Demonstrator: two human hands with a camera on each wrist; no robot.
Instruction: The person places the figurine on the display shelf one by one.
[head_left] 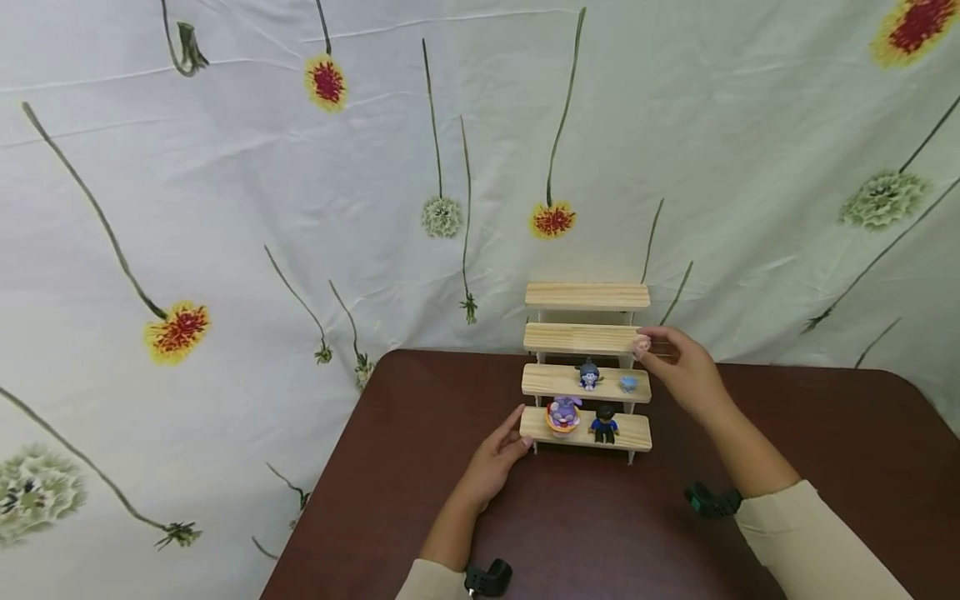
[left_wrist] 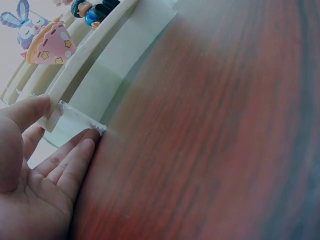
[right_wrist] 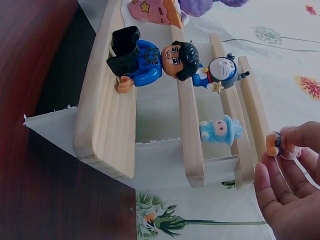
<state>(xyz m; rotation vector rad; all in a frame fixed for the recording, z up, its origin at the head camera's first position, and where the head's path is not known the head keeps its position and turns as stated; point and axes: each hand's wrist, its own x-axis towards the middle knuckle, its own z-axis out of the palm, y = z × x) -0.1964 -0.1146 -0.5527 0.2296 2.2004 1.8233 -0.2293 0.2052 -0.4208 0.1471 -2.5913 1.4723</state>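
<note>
My right hand [head_left: 684,367] pinches a small figurine [right_wrist: 274,144] with a pinkish head and an orange part, between thumb and fingertips. It is at the right end of the second-highest shelf [head_left: 581,337] of a tiered wooden display stand [head_left: 540,381]. My left hand [head_left: 491,462] holds the left end of the lowest shelf, thumb on the board's end and fingers against the white support [left_wrist: 82,117]. On that lowest shelf are a purple bunny figure [head_left: 564,412] in a pink cup and a black-haired toy man [right_wrist: 150,60] in blue.
One shelf higher stand a dark blue-grey figurine [right_wrist: 221,72] with a star and a light-blue figurine [right_wrist: 221,130]. The top shelf [head_left: 587,296] is close to a flower-printed cloth [head_left: 360,167] hanging behind. The stand rests on a dark red-brown table [head_left: 397,483].
</note>
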